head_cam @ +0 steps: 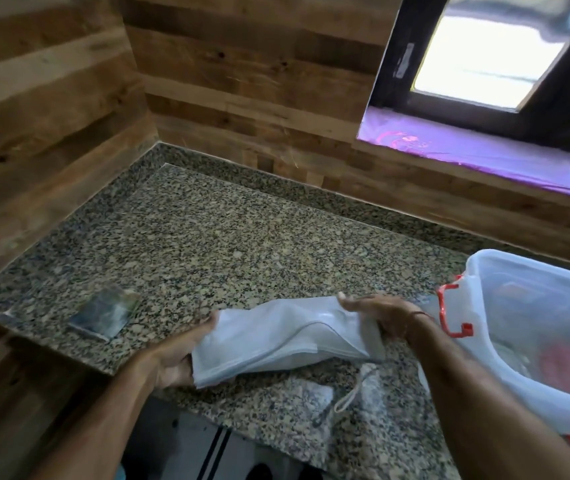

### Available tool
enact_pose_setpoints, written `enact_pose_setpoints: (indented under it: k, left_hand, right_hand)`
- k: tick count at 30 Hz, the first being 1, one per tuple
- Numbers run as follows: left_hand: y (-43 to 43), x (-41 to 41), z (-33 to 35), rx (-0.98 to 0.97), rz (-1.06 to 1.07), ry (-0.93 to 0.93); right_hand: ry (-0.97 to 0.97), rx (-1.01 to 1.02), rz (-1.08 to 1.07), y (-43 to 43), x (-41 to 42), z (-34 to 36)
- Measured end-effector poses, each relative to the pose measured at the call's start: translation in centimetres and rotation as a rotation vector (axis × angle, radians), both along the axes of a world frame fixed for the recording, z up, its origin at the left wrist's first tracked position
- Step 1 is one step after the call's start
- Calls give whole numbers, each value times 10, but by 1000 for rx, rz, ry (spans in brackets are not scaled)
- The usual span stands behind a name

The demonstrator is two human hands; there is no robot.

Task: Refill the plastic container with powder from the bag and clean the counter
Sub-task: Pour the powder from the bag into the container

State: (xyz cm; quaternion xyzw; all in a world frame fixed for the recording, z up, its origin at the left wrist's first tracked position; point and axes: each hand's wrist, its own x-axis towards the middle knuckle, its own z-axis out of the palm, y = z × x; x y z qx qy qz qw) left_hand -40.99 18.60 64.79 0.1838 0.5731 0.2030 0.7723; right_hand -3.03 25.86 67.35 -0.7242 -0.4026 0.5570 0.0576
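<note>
The left hand (172, 358) and right hand (377, 313) each grip an end of the white bag (276, 337) over the bench (224, 244). The plastic container (505, 282) crowds the right wrist; a dark slab (105, 315) lies leftward

The bag (276, 337) is white, flattened and folded into a long band. It lies across the lower centre of the frame, raised just above the counter (224, 237). Your left hand (172, 358) grips its lower left end and your right hand (377, 313) holds its upper right end. A thin cord (346, 400) loops down from the bag onto the counter.

The container (505, 282) is translucent plastic with a red latch (450, 313) on the end nearest the bag. It stands at the right edge of the frame, and its contents are blurred.

The counter is speckled granite and fills the centre of the frame. A pale hazy patch lies beneath the bag.
</note>
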Motion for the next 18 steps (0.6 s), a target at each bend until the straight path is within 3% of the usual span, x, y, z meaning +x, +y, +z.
enact_pose_setpoints:
  k: [4, 10, 18]
  left_hand:
    - [2, 5, -18, -20, 44, -14]
    - [7, 10, -45, 14, 150, -106]
    - [12, 15, -30, 94, 163, 15]
  right_hand:
    - [38, -91, -23, -9, -22, -20]
    - [139, 46, -121, -18, -37, -49]
    - [112, 121, -325, -19, -47, -54]
